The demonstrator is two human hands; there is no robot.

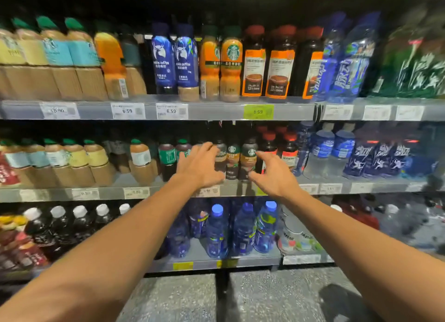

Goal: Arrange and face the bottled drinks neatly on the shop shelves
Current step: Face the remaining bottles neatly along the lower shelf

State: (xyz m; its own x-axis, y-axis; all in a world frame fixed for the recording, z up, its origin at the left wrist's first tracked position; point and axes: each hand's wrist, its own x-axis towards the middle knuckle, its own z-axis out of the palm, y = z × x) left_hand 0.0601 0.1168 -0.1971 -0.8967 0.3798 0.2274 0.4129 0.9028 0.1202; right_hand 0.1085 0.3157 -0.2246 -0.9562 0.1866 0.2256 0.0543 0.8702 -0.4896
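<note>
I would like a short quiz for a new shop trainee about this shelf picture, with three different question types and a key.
1. True or false: both hands reach toward the middle shelf.
2. The bottles on the bottom shelf below the hands have caps of which colour: A red, B blue, C green?
3. Fill in: the only green price tag is on the ____ shelf.

Key: 1 true; 2 B; 3 top.
</note>
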